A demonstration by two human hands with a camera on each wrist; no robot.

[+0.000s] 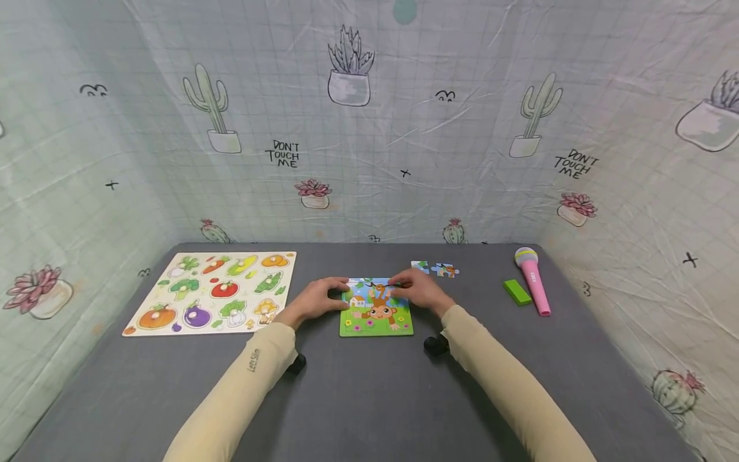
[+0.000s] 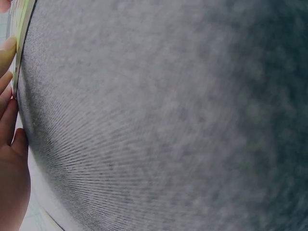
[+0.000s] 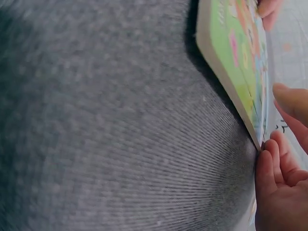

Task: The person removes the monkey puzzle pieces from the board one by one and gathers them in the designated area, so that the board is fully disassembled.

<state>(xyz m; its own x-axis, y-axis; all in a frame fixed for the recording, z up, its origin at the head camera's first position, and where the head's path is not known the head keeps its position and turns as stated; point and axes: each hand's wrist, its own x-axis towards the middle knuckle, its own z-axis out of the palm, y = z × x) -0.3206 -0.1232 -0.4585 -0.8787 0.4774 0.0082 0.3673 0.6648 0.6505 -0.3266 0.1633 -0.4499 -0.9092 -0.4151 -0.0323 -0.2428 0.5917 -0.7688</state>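
Note:
A square jigsaw puzzle (image 1: 375, 324) with a monkey picture lies on the grey table. At its left side is my left hand (image 1: 314, 299), fingers at the upper left corner and thumb at the left edge, with a gap between them. My right hand (image 1: 423, 289) rests at the upper right corner, index finger and thumb over the picture; whether they pinch a piece is hidden. In the right wrist view its lower fingers (image 3: 267, 168) touch the board's edge. Two loose puzzle pieces (image 1: 443, 269) lie just behind the right hand.
A vegetable peg board (image 1: 199, 268) lies at the left. On the right are a green block (image 1: 517, 292) and a pink toy microphone (image 1: 535, 285). A patterned cloth (image 1: 369, 141) hangs around the back and sides of the table.

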